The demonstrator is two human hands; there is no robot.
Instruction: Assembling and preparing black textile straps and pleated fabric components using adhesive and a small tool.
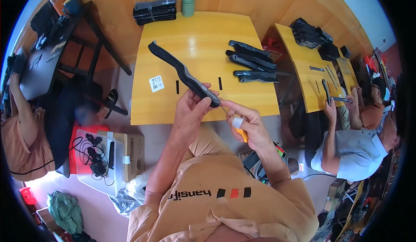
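My left hand (187, 112) is closed around the near end of a long, curved black and grey padded strip (178, 67), whose other end reaches up and left over the yellow table (197, 38). In my right hand (255, 127) is a tool with an orange handle (241, 133) and a thin metal shaft. The shaft's tip is at the strip's near end, close to my left fingertips; whether it goes into the strip I cannot tell. White tape (237, 122) is wrapped round a digit of my right hand. Under the strip, two short black marks (177, 87) show on the tabletop.
Several similar black strips (251, 62) lie at the table's right side. A bundled black stack (154, 11) and a green canister (187, 6) stand at the back. A white label (156, 83) lies left. Co-workers sit at both sides; a plastic bin (97, 159) holds cables.
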